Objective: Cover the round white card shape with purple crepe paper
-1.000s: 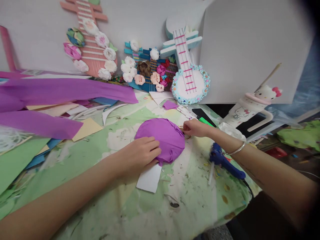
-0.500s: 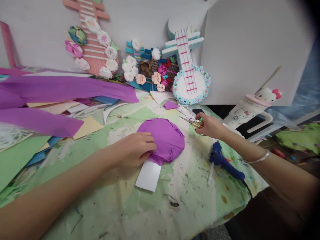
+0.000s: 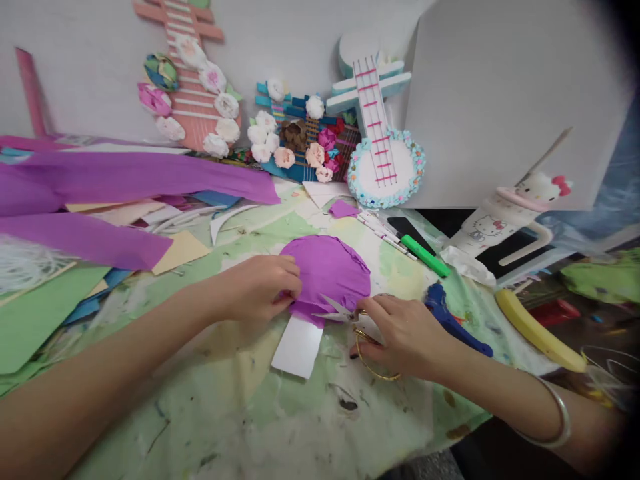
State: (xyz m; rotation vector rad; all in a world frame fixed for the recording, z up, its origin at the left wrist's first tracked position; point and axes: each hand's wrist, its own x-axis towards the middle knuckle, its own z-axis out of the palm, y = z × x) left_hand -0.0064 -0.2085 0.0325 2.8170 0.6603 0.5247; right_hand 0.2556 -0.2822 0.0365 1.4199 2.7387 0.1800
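A round piece wrapped in purple crepe paper lies mid-table, and a white strip sticks out from its lower edge. My left hand pinches the purple paper at the left edge of the round, its fingers closed. In my right hand are gold-handled scissors, with fingers in the handle loops. Their blades are parted and lie over the lower right part of the purple round, pointing left.
Right of the round lie a blue glue gun, a green marker and a white tumbler. Purple paper strips cover the left. Decorated paper instruments lean at the back. A yellow curved object is at the right.
My right hand has come from beside the marker toward me and left, bringing the scissors to the purple round, their blades now spread. My left hand has shifted slightly left and up.
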